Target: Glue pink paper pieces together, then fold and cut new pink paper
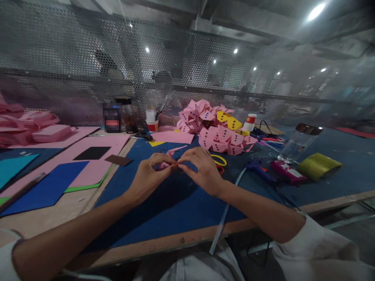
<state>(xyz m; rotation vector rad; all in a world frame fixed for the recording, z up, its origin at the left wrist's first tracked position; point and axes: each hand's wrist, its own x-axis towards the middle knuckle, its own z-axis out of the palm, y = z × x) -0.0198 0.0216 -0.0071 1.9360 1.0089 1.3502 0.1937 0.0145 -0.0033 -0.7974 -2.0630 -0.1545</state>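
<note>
Both hands meet above the blue table mat [140, 222], fingertips touching. My left hand [154, 171] is pinched, with a folded pink paper piece [172, 151] at its fingers, partly hidden behind them. My right hand [202, 168] pinches at the same spot; what its fingertips hold, if anything, is too small to make out. Just beyond the hands stands a heap of pink folded papers with dark marks [202, 117], with some yellow pieces [230, 119] among them. Scissors with yellow and red handles [219, 160] lie beside my right hand.
Pink, blue [55, 187] and black sheets lie at left. A glue gun [260, 171], a purple device [288, 172], a clear jar [299, 144] and a yellow-green roll [319, 166] are at right. Cups stand near the perforated screen [187, 58].
</note>
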